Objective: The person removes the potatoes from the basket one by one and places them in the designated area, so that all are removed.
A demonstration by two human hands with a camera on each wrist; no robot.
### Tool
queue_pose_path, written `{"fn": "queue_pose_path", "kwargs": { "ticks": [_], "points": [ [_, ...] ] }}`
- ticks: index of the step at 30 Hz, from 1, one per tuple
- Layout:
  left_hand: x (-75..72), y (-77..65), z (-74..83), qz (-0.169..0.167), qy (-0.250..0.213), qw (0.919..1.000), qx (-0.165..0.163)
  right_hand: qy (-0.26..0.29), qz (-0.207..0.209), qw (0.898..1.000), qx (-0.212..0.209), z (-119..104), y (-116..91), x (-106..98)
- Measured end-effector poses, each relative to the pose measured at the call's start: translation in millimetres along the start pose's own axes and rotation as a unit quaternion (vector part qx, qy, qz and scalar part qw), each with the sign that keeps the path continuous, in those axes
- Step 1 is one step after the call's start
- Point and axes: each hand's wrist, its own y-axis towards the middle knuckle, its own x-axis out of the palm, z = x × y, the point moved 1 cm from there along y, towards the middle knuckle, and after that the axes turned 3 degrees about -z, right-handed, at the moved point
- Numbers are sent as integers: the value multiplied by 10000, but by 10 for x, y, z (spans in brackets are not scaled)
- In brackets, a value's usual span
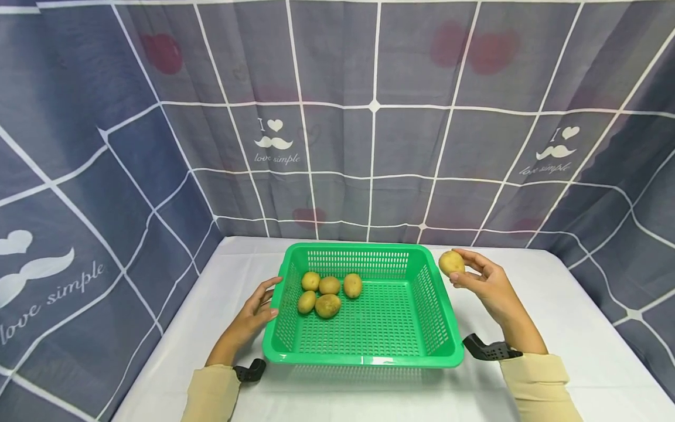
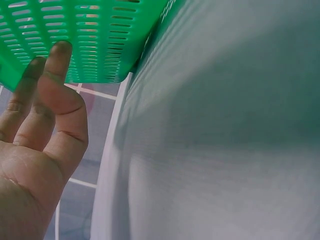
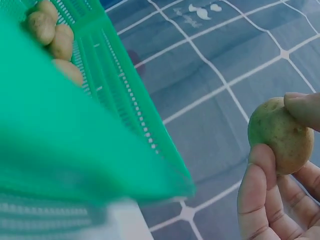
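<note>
A potato [image 1: 451, 263] is pinched between the thumb and fingers of my right hand [image 1: 487, 287], just outside the right rim of a green plastic basket [image 1: 364, 360]. The right wrist view shows the same potato [image 3: 281, 135] held at the fingertips, beside the basket wall [image 3: 60, 145]. My left hand [image 1: 254, 315] rests its relaxed fingers at the basket's left side. In the left wrist view, its fingers [image 2: 60, 65] reach up against the slotted wall [image 2: 95, 40]. Inside the basket, several potatoes [image 1: 328, 306] lie grouped in the left half, one [image 1: 353, 285] a little apart.
The basket stands on a table with a white cloth [image 1: 379, 398]. Behind and on both sides hangs a dark grey curtain [image 1: 337, 140] with white grid lines. Black straps [image 1: 491, 350] with camera mounts sit on both wrists, next to beige sleeves [image 1: 538, 381].
</note>
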Motion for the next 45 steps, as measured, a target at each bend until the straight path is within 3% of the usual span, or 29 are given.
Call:
{"fn": "queue_pose_path", "kwargs": {
  "ticks": [19, 31, 45],
  "points": [
    [-14, 4, -20, 44, 77, 10000, 24, 36, 827, 9954, 478, 468, -241, -251],
    [-6, 10, -17, 28, 70, 10000, 48, -476, 1473, 9834, 943, 739, -277, -272],
    [-16, 19, -37, 7, -21, 10000, 67, -1424, 1188, 9657, 1819, 943, -212, -277]
  ]
}}
